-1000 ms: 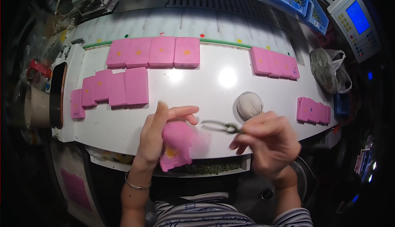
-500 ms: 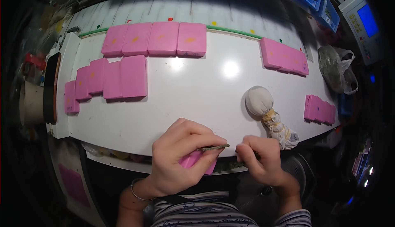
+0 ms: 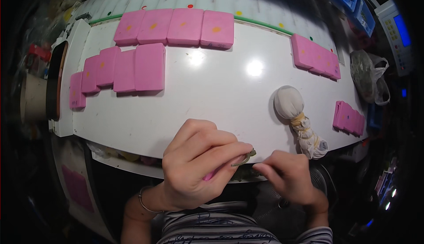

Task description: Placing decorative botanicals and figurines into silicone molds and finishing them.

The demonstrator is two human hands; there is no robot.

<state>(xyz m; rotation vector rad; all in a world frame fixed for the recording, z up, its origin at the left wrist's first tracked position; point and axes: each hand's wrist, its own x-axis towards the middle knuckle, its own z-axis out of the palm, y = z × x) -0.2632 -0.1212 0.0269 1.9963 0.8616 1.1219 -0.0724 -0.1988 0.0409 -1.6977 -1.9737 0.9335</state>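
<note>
My left hand (image 3: 192, 164), a bracelet at its wrist, is closed over a pink piece (image 3: 210, 175), of which only a small part shows under the fingers. A thin, curved green strip (image 3: 248, 156) sticks out at its fingertips. Just to the right of that strip my right hand (image 3: 289, 177) is curled shut, thumb toward the left hand. Whatever its fingers pinch, if anything, is hidden. Beyond the right hand a round white cloth bundle (image 3: 289, 102), its tail bound with yellowish bands, lies on the white table (image 3: 212, 93).
Pink blocks stand in rows at the back (image 3: 184, 27), the left (image 3: 149, 67), the back right (image 3: 316, 56) and the right edge (image 3: 349, 118). A phone (image 3: 57, 80) leans at the left. A clear plastic bag (image 3: 369, 76) and a device with a blue screen (image 3: 397, 32) are at the right.
The view has shifted, so the table things sit higher and further right. My left hand has turned, covering more of the pink piece. The green strip, nearly straight before, now curves.
</note>
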